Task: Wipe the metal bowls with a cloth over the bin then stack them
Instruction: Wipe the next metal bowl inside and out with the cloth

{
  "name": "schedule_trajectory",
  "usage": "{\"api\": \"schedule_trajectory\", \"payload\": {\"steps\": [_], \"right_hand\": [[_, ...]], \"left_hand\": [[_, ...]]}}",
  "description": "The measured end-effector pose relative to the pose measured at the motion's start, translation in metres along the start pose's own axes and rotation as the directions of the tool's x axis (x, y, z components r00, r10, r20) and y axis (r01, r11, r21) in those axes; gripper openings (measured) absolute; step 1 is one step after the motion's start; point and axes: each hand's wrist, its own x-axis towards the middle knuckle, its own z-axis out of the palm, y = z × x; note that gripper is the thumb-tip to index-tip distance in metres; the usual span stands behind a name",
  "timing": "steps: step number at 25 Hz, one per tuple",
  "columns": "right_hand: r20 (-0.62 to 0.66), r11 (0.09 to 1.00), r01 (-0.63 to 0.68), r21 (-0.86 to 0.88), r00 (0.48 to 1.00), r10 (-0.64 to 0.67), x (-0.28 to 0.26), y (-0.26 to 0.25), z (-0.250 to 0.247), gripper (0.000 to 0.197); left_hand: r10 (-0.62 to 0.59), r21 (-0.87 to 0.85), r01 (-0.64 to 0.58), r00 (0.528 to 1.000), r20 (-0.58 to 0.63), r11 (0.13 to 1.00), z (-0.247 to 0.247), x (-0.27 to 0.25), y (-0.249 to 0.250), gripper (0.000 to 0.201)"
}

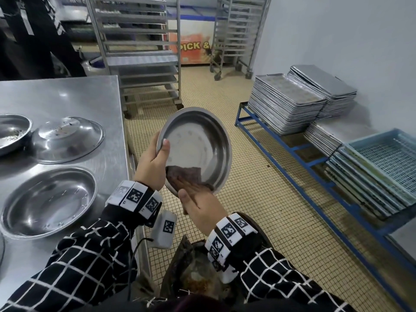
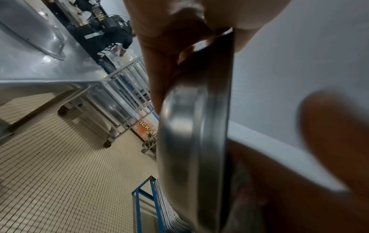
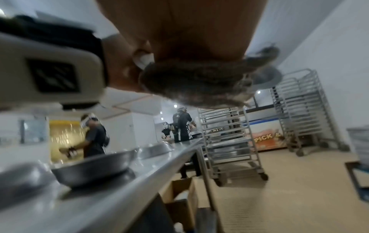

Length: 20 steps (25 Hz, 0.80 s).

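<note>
A shallow metal bowl (image 1: 198, 143) is held tilted in the air beside the table's right edge, its inside facing me. My left hand (image 1: 155, 161) grips its left rim, thumb on the inside; the left wrist view shows the bowl (image 2: 195, 141) edge-on. My right hand (image 1: 198, 201) lies flat with straight fingers, pressing a dark brown cloth (image 1: 183, 174) against the bowl's lower inside; the right wrist view shows the cloth (image 3: 195, 82) bunched under the palm. The bin (image 1: 193, 271), dirty inside, stands below my arms. Three more bowls lie on the table (image 1: 90, 97): one upright (image 1: 49, 199), one upside down (image 1: 67, 138), one at the left edge (image 1: 11, 131).
Wheeled tray racks (image 1: 139, 52) stand behind the table. A blue frame (image 1: 292, 149) at the right carries stacked metal trays (image 1: 290, 102) and blue crates (image 1: 387, 158). People stand in the back (image 3: 93, 135). Tiled floor lies between table and frame.
</note>
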Motion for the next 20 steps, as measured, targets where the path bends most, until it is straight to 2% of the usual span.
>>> {"api": "schedule_trajectory", "payload": {"steps": [1,3,5,7,9,11,14,15,17,18,19,20], "right_hand": [[-0.017,0.999,0.009,-0.04,1.0,-0.01,-0.002,-0.001,-0.001,0.054],[-0.01,0.958,-0.012,-0.285,1.0,0.01,-0.004,0.009,-0.014,0.056],[0.017,0.848,-0.105,-0.519,0.991,0.133,-0.002,0.031,-0.033,0.055],[-0.037,0.782,-0.221,-0.582,0.969,0.246,0.003,0.05,-0.05,0.056],[-0.122,0.83,-0.273,-0.486,0.962,0.245,0.008,0.057,-0.062,0.06],[-0.151,0.904,-0.284,-0.319,0.957,0.247,0.008,0.057,-0.067,0.068],[-0.195,0.923,-0.36,-0.139,0.923,0.33,-0.001,0.05,-0.072,0.072],[-0.235,0.916,-0.402,0.005,0.889,0.392,-0.003,0.049,-0.073,0.065],[-0.272,0.853,-0.457,0.254,0.812,0.516,-0.004,0.053,-0.075,0.031],[-0.272,0.821,-0.49,0.293,0.781,0.563,-0.005,0.055,-0.075,0.013],[-0.279,0.799,-0.509,0.322,0.755,0.593,-0.006,0.055,-0.075,0.004],[-0.304,0.781,-0.516,0.351,0.726,0.616,-0.006,0.056,-0.073,0.005]], "left_hand": [[0.006,0.006,-0.006,1.0,0.01,1.0,-0.002,0.002,0.0,0.077],[-0.005,-0.027,0.006,0.999,0.032,1.0,-0.006,0.004,0.005,0.069],[-0.001,-0.043,0.004,0.997,0.075,0.999,-0.008,0.001,0.007,0.044],[-0.038,-0.016,0.041,0.988,0.147,0.999,-0.006,-0.005,0.01,0.027],[-0.102,-0.015,0.107,0.976,0.191,0.994,-0.004,-0.009,0.011,0.023],[-0.163,-0.047,0.178,0.961,0.224,0.983,-0.006,-0.01,0.01,0.024],[-0.243,-0.083,0.273,0.933,0.267,0.958,-0.01,-0.01,0.003,0.028],[-0.256,-0.087,0.291,0.924,0.284,0.953,-0.011,-0.011,0.002,0.027],[-0.267,-0.074,0.307,0.904,0.334,0.949,-0.01,-0.012,0.0,0.029],[-0.262,-0.07,0.302,0.904,0.337,0.951,-0.008,-0.011,-0.001,0.03],[-0.248,-0.072,0.285,0.913,0.323,0.956,-0.006,-0.011,-0.001,0.032],[-0.219,-0.08,0.252,0.93,0.294,0.964,-0.005,-0.011,-0.001,0.038]]}}
